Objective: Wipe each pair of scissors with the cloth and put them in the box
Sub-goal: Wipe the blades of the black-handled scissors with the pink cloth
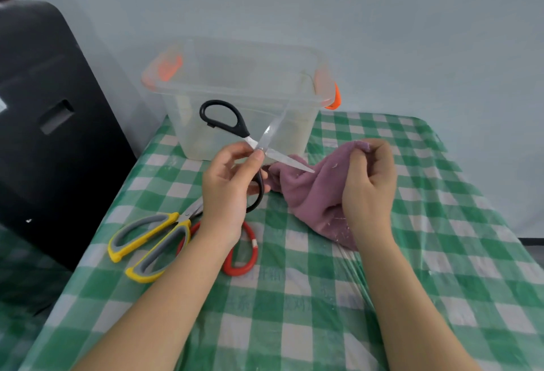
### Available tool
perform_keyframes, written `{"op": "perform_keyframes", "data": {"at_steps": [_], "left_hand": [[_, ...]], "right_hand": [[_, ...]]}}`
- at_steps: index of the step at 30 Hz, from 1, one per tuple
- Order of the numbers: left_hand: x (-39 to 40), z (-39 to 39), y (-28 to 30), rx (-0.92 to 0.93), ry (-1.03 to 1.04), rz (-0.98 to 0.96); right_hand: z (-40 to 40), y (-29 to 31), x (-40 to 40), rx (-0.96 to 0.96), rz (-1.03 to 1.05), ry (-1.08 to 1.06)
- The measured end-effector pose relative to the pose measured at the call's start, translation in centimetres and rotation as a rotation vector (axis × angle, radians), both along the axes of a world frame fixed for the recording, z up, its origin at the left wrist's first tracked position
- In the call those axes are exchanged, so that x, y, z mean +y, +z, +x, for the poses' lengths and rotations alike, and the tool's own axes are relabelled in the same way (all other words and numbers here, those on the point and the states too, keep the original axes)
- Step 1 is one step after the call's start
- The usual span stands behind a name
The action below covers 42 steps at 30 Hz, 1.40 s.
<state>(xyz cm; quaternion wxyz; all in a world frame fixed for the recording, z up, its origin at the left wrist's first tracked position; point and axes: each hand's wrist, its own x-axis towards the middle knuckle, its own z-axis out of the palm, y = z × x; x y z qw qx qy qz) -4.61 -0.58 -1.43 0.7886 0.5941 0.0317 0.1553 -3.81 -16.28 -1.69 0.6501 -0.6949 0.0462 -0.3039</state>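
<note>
Pinched between thumb and fingers of my left hand (228,182), the black-handled scissors (235,132) hang above the table with their blades spread wide in an X. I hold them near the pivot: one handle loop sticks up in front of the box, the other curves down past my palm. One blade points right, its tip just over the cloth; the other slants up toward the box.

My right hand (369,182) has its fingers curled tight around a bunched fold of the purple cloth (309,194), lifting its top edge while the rest sags onto the green checked tablecloth (412,282). The cloth carries small pale flecks.

Behind both hands stands the clear plastic box (241,88) with orange latches, lid off. I cannot make out any scissors inside it.

Near my left forearm lie the yellow-and-grey scissors (147,241), and partly under my wrist the red-handled scissors (244,253), both flat on the table and seemingly not yet wiped.

I judge the scissors to be stiff, fairly light, and sharp along the inner edges and tips, with smooth steel that could slip. The safest hold is the plastic handles or the pivot, never the blade edge. The cloth is soft and limp, so it should wrap a blade easily; wiping from pivot toward tip, along the flat sides, seems wisest.
</note>
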Motion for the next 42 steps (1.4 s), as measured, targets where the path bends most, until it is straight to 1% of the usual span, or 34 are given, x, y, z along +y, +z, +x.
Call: {"op": "perform_keyframes", "data": {"at_steps": [2,4,6,8,13,17,21,24,28,31,34,37,39,42], "left_hand": [[-0.1,0.1,-0.1,0.046,-0.079,-0.088],[-0.1,0.3,-0.3,0.076,-0.13,-0.155],[-0.1,0.4,-0.3,0.074,-0.179,-0.192],[-0.3,0.5,-0.2,0.071,-0.225,-0.223],[0.0,0.7,-0.7,0.066,-0.259,-0.231],[-0.2,0.9,-1.1,0.059,-0.225,-0.224],[-0.5,0.9,-1.0,0.076,-0.184,-0.202],[-0.4,0.8,-0.9,0.088,-0.18,-0.192],[-0.4,0.6,-1.0,0.098,-0.208,-0.209],[-0.3,0.6,-0.9,0.058,-0.265,-0.237],[0.3,0.8,-0.8,0.014,-0.351,-0.223],[0.9,0.8,-0.5,0.058,-0.448,-0.24],[0.9,0.8,-0.3,0.127,-0.441,-0.2],[0.7,0.9,-0.6,0.212,-0.382,-0.041]], "right_hand": [[0.1,0.0,0.0,0.032,0.017,0.075],[0.1,0.0,0.0,0.086,0.099,0.185],[0.2,0.0,-0.1,0.131,0.163,0.287],[0.2,0.0,-0.1,0.172,0.174,0.342],[0.1,0.0,0.2,0.216,0.111,0.441],[-0.2,0.1,0.3,0.216,0.062,0.566],[-0.3,-0.1,0.5,0.192,-0.093,0.642],[-0.4,-0.5,0.6,0.181,-0.234,0.626],[-0.4,-0.3,0.4,0.126,-0.266,0.546],[-0.2,0.0,-0.2,0.105,-0.306,0.445],[-0.1,0.0,-0.7,0.079,-0.319,0.345],[0.2,-0.2,-1.2,0.052,-0.326,0.237],[0.5,-0.5,-1.6,0.032,-0.387,0.199],[0.6,-0.9,-1.7,-0.047,-0.561,0.185]]}}
